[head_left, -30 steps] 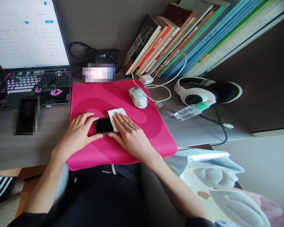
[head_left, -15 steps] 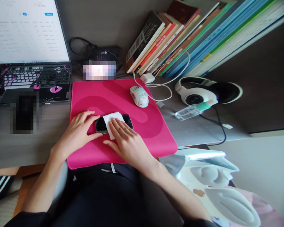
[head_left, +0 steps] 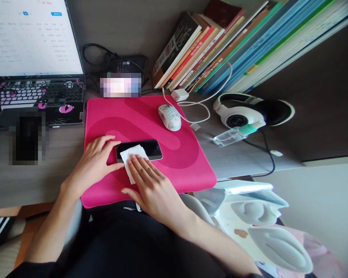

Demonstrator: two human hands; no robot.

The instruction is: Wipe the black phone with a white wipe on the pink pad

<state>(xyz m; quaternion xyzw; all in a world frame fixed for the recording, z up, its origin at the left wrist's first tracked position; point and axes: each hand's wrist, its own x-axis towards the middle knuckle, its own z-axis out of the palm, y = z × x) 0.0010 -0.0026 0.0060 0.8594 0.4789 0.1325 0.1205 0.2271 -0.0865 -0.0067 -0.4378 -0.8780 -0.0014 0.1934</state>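
Note:
A black smartphone point(head_left: 152, 150) lies screen up on a pink desk mat point(head_left: 188, 175). My left hand point(head_left: 94, 164) pinches the phone's left end between thumb and fingers, steadying it on the mat. Under the fingers of my right hand point(head_left: 156, 189) is a folded white tissue point(head_left: 127, 158), held against the phone's lower left part and the mat in front of it. The right fingers are straight and pressed together, with the thumb apart. Most of the screen's right part shows bare.
Behind the phone are a patterned mouse point(head_left: 169, 117) and a white charger point(head_left: 179, 95) with its cable. To the right lie a clear spray bottle point(head_left: 230, 137) and headphones point(head_left: 237, 116). A laptop point(head_left: 37, 100) stands at left. Books point(head_left: 185, 50) line the back.
My right hand has slid the tissue left and toward me, off the middle of the phone, uncovering more screen. My left hand keeps its hold at the phone's left end.

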